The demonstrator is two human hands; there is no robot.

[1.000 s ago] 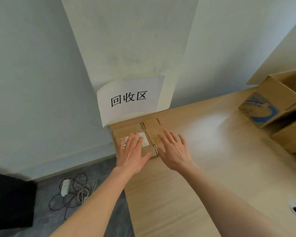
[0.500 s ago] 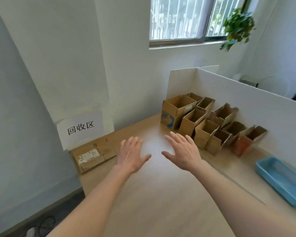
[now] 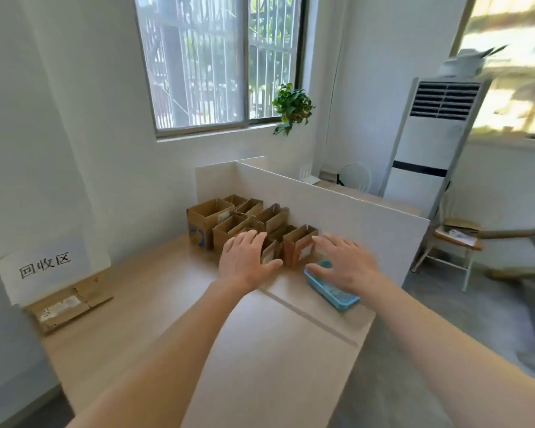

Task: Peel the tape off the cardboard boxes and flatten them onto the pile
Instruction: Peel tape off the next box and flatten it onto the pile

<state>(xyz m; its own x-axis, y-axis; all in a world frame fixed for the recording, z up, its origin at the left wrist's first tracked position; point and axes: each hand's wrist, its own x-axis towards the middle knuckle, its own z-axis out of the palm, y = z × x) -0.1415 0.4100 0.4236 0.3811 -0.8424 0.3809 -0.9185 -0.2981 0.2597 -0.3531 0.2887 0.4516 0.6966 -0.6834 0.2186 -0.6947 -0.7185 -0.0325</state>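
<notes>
At the far left a paper sign (image 3: 45, 267) leans on the wall, and below it the pile (image 3: 68, 307) of flattened cardboard lies on the wooden surface (image 3: 155, 291). Well to its right, the open cardboard boxes (image 3: 244, 223) stand in a cluster against the white divider (image 3: 337, 217). The left hand (image 3: 246, 262) hovers in front of them, its grip wide, fingers spread and holding nothing. The right hand (image 3: 343, 264) is just as wide and empty, above the near end of a blue tray (image 3: 337, 293).

The step in hand looks like fetching the next box. It would go best by taking the nearest small one, with both palms on opposite walls, and lifting it straight up so that its neighbours stay upright. Once it is clear of the row, the tape seam is easier to find.
</notes>
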